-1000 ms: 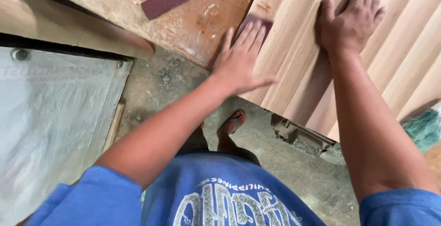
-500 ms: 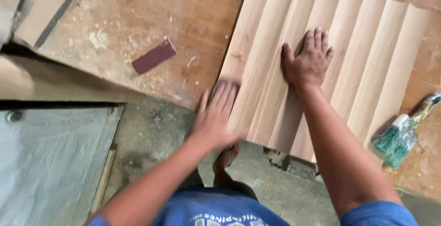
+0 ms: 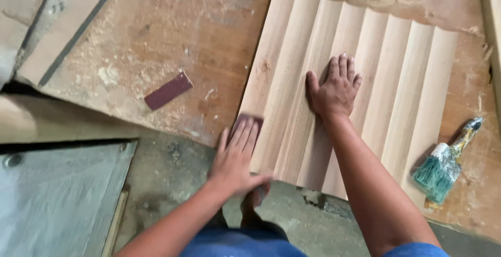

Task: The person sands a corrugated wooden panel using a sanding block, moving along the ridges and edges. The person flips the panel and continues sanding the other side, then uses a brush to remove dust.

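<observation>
1. So, the left hand [image 3: 236, 158] is flat, fingers together, pressing a dark maroon piece of sandpaper [image 3: 246, 122] onto the near left edge of the fluted wood panel [image 3: 386, 69]. It isn't curled around the paper, just holding it down with the palm and fingers.
2. The right hand [image 3: 334, 89] is spread open, palm down, on the middle ridges of the panel. It's gripping nothing.
3. That panel lies on a dusty workbench [image 3: 172, 32], with its near end hanging a bit over the bench edge.
4. A second strip of maroon sandpaper [image 3: 168, 90] sits loose on the bench, well left of the panel.
5. A paint brush with green bristles [image 3: 443, 163] lies just beside the panel's right edge.
6. Down below you can see the concrete floor [image 3: 172, 168] and a grey sheet [image 3: 57, 199] on the left.
</observation>
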